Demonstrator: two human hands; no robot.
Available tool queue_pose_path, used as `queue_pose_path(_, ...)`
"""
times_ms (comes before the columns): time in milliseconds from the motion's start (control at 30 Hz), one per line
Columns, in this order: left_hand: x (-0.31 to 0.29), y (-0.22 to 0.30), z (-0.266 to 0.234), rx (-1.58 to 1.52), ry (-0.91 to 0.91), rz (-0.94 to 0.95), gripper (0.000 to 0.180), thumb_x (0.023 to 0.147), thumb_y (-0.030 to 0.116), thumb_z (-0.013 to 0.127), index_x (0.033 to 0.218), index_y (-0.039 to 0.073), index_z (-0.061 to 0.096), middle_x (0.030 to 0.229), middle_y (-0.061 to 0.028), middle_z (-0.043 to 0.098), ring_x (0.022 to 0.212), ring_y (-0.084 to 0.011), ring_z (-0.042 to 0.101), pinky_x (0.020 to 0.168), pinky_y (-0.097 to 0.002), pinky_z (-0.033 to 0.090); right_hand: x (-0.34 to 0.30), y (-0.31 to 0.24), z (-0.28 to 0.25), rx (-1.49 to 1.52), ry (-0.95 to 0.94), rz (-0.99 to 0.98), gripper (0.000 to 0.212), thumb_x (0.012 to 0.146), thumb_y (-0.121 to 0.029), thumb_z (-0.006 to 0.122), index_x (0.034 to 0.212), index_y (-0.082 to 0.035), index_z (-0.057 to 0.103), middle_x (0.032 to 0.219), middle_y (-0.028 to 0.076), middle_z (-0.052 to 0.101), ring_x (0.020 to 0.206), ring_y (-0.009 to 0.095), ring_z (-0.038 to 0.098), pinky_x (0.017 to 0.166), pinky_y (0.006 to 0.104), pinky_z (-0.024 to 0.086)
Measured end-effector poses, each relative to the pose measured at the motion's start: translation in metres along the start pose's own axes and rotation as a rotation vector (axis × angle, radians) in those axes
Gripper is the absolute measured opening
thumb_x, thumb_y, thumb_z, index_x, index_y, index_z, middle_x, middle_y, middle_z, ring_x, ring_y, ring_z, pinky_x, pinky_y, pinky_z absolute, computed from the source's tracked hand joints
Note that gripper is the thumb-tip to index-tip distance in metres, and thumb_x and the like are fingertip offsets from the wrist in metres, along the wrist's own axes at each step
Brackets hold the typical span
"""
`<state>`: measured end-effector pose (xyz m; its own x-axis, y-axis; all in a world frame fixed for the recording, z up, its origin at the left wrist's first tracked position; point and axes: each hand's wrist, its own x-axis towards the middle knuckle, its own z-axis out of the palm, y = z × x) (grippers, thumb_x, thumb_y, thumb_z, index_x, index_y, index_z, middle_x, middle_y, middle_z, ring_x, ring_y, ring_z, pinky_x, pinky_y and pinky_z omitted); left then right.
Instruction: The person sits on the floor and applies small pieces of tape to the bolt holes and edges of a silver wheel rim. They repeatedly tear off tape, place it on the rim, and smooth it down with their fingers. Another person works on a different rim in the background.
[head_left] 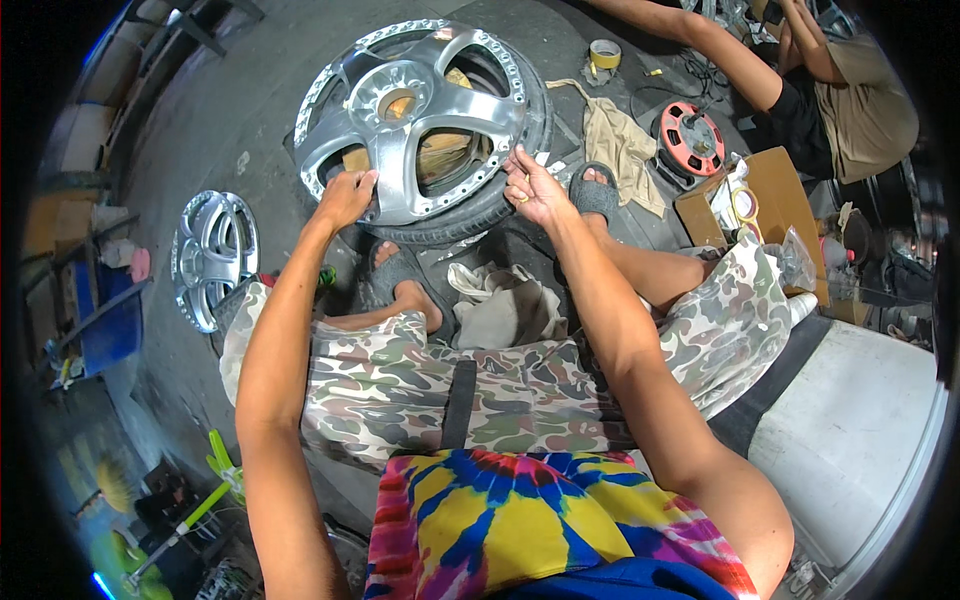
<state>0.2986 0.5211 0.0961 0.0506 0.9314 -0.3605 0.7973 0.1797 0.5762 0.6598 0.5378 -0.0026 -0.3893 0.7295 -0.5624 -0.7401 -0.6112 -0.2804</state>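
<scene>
A polished silver alloy wheel rim (410, 110) lies face up on a black tyre (470, 215) on the grey floor in front of me. My left hand (347, 196) grips the near left edge of the rim. My right hand (532, 186) rests on the rim's near right edge, fingers curled, with something small and pale between the fingertips that I cannot make out. I sit low, knees apart in camouflage shorts, feet in grey sandals beside the tyre.
A second silver rim (212, 255) lies on the left. A beige rag (620, 145), a tape roll (604, 52), a red cable reel (692, 138) and an open cardboard box (770, 195) are at right. Another person (850, 90) sits at the far right. A white cloth (505, 300) lies between my legs.
</scene>
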Motion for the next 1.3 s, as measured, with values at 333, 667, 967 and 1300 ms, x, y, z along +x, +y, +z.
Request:
queue_pose_path(333, -0.001, 0.0, 0.007, 0.08, 0.05, 0.029, 0.052, 0.106, 0.043, 0.055, 0.095, -0.006, 0.072, 0.082, -0.0176, 0.073, 0.079, -0.0237, 0.069, 0.077, -0.0413, 0.052, 0.002, -0.001, 0.002, 0.098, -0.008, 0.004, 0.018, 0.103, -0.027, 0.072, 0.101, -0.012, 0.062, 0.089, 0.001, 0.062, 0.042, 0.007, 0.029, 0.042, 0.0253, 0.023)
queue_pose_path(667, 0.0, -0.001, 0.007, 0.079, 0.011, 0.014, 0.053, 0.106, 0.044, 0.056, 0.09, -0.005, 0.069, 0.074, -0.0139, 0.065, 0.073, -0.0213, 0.061, 0.073, -0.0426, 0.048, -0.008, -0.007, -0.003, -0.178, -0.01, -0.087, 0.019, 0.103, -0.022, 0.071, 0.114, -0.008, 0.063, 0.099, 0.003, 0.067, 0.048, 0.003, 0.036, 0.044, 0.0228, 0.029)
queue_pose_path(967, -0.002, 0.0, 0.006, 0.068, 0.004, 0.032, 0.053, 0.105, 0.045, 0.057, 0.089, -0.004, 0.068, 0.073, -0.016, 0.064, 0.071, -0.0223, 0.059, 0.073, -0.0434, 0.048, -0.016, -0.007, 0.023, -0.695, 0.162, -0.418, 0.021, 0.101, -0.027, 0.069, 0.098, -0.007, 0.069, 0.076, -0.001, 0.065, 0.05, 0.004, 0.04, 0.047, 0.024, 0.033)
queue_pose_path(1300, 0.003, 0.001, 0.005, 0.187, 0.06, 0.051, 0.055, 0.105, 0.048, 0.052, 0.099, -0.002, 0.074, 0.094, -0.026, 0.073, 0.094, -0.0421, 0.071, 0.087, -0.0508, 0.052, -0.023, -0.002, -0.003, -0.988, 0.101, -0.209, 0.031, 0.101, -0.035, 0.064, 0.084, -0.009, 0.063, 0.061, -0.007, 0.047, 0.049, 0.005, 0.038, 0.046, 0.0253, 0.028)
